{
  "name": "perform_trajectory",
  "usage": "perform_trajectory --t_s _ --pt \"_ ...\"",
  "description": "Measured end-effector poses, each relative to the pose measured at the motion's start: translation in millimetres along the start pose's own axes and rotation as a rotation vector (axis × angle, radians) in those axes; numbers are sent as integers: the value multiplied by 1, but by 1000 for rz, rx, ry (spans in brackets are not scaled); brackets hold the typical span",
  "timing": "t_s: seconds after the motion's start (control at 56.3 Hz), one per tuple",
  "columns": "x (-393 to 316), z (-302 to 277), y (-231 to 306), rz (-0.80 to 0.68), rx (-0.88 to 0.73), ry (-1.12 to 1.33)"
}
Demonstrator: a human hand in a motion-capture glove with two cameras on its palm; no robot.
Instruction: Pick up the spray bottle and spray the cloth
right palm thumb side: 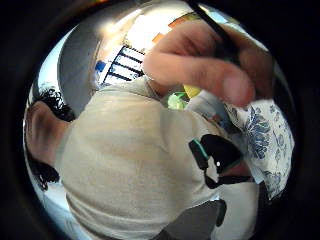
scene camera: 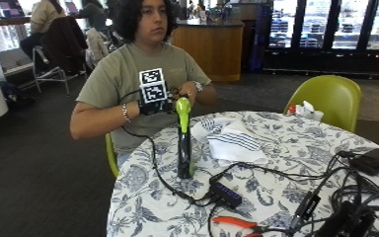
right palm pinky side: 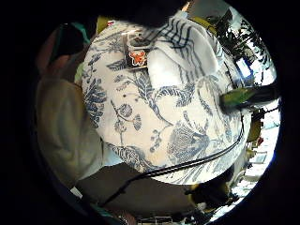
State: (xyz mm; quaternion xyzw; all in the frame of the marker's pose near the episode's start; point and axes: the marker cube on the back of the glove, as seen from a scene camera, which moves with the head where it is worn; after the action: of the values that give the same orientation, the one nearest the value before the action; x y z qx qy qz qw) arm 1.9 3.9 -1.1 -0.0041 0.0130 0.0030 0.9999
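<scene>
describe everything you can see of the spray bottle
The spray bottle is tall and slim, with a dark, glossy-looking body and a bright green spray head. It stands upright on the floral tablecloth near the table edge closest to the person, just beside the striped white cloth but apart from it. The gloved right hand is at its green top; whether the fingers wrap it cannot be told. A black cable runs past its base.

Round table [scene camera: 288, 148] in front of you, covered with a white cloth printed in blue flowers and leaves.
On it, near your edge, stands a tall dark spray bottle [scene camera: 184, 143] with a green top. Just beside it, toward the middle, lies a crumpled white cloth [scene camera: 232, 138] with dark stripes. A black hub [scene camera: 225, 193] with cables sits closer to the near edge, orange-handled pliers [scene camera: 239, 223] beside it.
</scene>
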Motion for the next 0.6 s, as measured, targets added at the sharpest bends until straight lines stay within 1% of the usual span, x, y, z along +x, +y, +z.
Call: perform_trajectory --t_s 0.071,0.16,0.355,0.479,0.603 --pt "8 -8 13 39 6 75" --pt "24 -35 44 142 29 164" --pt "42 -99 99 348 114 210" --pt "42 -119 110 392 139 244" --pt "38 -120 109 398 136 307"
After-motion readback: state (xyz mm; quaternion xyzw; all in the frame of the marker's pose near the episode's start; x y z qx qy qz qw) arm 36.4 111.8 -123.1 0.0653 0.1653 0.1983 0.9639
